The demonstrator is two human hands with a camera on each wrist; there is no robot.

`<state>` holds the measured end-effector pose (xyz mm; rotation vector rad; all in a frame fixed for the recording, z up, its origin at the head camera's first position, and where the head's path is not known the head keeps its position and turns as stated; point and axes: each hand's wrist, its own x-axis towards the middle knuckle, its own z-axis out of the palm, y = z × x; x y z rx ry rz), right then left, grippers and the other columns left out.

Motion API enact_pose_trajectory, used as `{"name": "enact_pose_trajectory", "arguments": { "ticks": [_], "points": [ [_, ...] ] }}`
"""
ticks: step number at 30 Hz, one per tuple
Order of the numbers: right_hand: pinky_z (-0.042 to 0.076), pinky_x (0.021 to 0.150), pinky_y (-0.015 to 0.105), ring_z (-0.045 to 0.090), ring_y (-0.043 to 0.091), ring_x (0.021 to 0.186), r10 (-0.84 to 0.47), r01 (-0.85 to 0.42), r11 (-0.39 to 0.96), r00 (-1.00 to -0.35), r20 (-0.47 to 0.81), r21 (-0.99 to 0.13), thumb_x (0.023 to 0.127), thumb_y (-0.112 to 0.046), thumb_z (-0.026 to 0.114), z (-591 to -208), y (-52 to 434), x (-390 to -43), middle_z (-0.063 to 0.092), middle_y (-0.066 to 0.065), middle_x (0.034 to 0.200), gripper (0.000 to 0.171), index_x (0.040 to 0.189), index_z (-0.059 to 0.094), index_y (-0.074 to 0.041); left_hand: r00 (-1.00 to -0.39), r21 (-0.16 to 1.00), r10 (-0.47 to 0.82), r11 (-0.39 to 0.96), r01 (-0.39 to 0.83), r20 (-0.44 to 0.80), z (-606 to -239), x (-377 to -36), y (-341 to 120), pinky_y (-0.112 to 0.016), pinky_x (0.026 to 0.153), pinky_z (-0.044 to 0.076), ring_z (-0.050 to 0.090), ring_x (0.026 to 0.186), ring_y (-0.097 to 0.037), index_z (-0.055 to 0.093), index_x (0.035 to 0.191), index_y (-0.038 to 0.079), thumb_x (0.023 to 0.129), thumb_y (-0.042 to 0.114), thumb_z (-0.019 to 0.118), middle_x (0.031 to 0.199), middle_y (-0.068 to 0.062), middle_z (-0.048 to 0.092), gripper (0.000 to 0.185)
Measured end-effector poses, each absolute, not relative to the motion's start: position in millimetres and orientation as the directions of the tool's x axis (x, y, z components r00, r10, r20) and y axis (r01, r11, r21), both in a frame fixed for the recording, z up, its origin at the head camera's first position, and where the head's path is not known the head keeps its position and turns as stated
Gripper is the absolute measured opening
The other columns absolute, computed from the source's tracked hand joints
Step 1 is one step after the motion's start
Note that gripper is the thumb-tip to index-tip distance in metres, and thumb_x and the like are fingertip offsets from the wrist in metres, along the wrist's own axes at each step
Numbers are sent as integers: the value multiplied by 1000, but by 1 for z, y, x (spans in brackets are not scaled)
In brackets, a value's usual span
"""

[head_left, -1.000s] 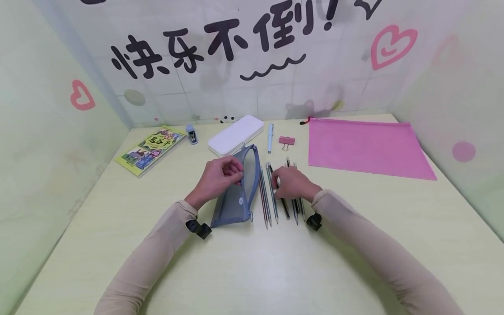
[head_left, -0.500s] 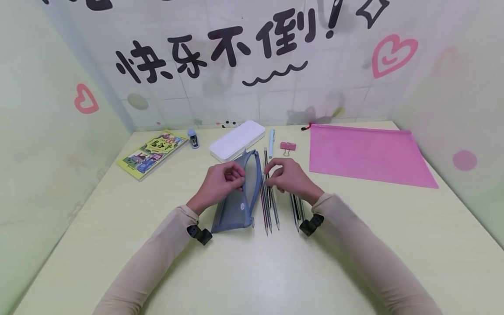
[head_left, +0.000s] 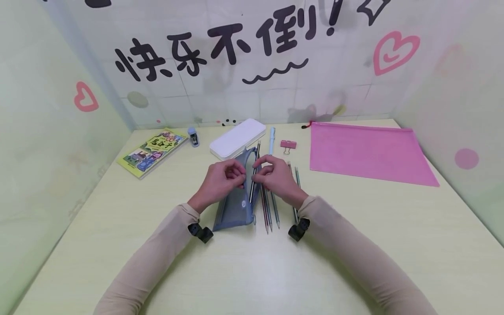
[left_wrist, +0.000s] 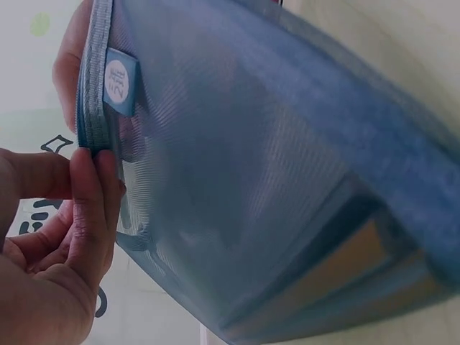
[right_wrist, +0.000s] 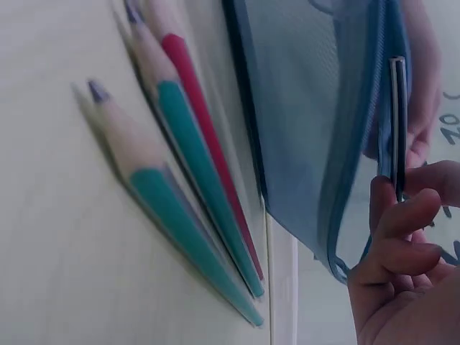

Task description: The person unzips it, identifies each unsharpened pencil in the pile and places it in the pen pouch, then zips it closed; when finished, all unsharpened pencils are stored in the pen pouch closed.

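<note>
Both forearms in beige sleeves reach forward and converge, the left hand (head_left: 221,178) with fingers curled in a pinch, the right hand (head_left: 277,176) close beside it, fingertips pinched together, palms turned down.

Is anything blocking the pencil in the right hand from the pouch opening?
Nothing visible. The right hand holds the pencil right at the pouch rim, which the left hand pinches open.

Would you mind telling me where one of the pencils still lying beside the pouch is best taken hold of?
Probably pinch a lying pencil at mid-shaft, from above. It lies flat and parallel to the blue mesh pouch, packed close to its neighbours, so only its top is exposed; the sharpened tips point toward the person.
</note>
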<state>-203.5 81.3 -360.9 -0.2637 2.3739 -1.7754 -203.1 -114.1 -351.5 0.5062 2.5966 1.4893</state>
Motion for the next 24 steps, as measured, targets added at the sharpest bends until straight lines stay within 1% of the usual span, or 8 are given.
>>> {"name": "enact_pose_trajectory", "arguments": {
  "ticks": [2, 6, 10, 14, 20, 24],
  "points": [
    [43, 52, 22, 55, 16, 56, -240, -48, 315, -970, -30, -948, 88, -8, 71, -361, 78, -200, 73, 8, 78, 26, 114, 63, -8, -940, 856, 332, 461, 236, 81, -351, -203, -114, -36, 74, 64, 70, 74, -15, 66, 103, 2, 93, 5, 66, 95, -14, 69, 10],
    [43, 54, 23, 63, 25, 65, -241, -74, 384, -970, -23, -920, 86, -7, 72, -360, 73, -191, 75, 10, 81, 23, 108, 65, -10, -940, 858, 325, 447, 254, 109, -349, -202, -113, -34, 72, 64, 70, 75, -14, 66, 103, 1, 93, 5, 66, 95, -15, 69, 11],
    [44, 55, 23, 66, 29, 69, -258, -91, 401, -966, -17, -911, 85, -6, 73, -360, 71, -184, 75, 11, 80, 23, 106, 65, -9, -940, 858, 318, 443, 260, 120, -348, -202, -114, -33, 71, 64, 70, 75, -14, 66, 103, -1, 92, 4, 66, 94, -15, 69, 11],
    [45, 56, 23, 65, 24, 67, -285, -95, 414, -958, -29, -905, 85, -4, 72, -359, 69, -180, 74, 9, 79, 22, 106, 66, -8, -940, 858, 319, 442, 261, 121, -347, -202, -114, -35, 72, 64, 69, 75, -15, 66, 103, -2, 92, 4, 66, 94, -15, 68, 12],
    [46, 55, 23, 60, 13, 62, -316, -122, 442, -948, -27, -889, 85, -3, 70, -356, 68, -178, 71, 9, 77, 21, 105, 66, -5, -936, 862, 327, 429, 271, 132, -349, -202, -114, -42, 74, 64, 69, 75, -15, 66, 103, -4, 92, 3, 66, 93, -15, 68, 13],
    [47, 57, 23, 60, 12, 63, -347, -157, 450, -938, -10, -879, 85, -3, 70, -357, 70, -179, 72, 9, 78, 21, 106, 66, -5, -933, 862, 331, 421, 282, 143, -350, -201, -114, -43, 73, 64, 69, 73, -16, 66, 102, -3, 92, 3, 66, 92, -16, 68, 11]
  ]
}}
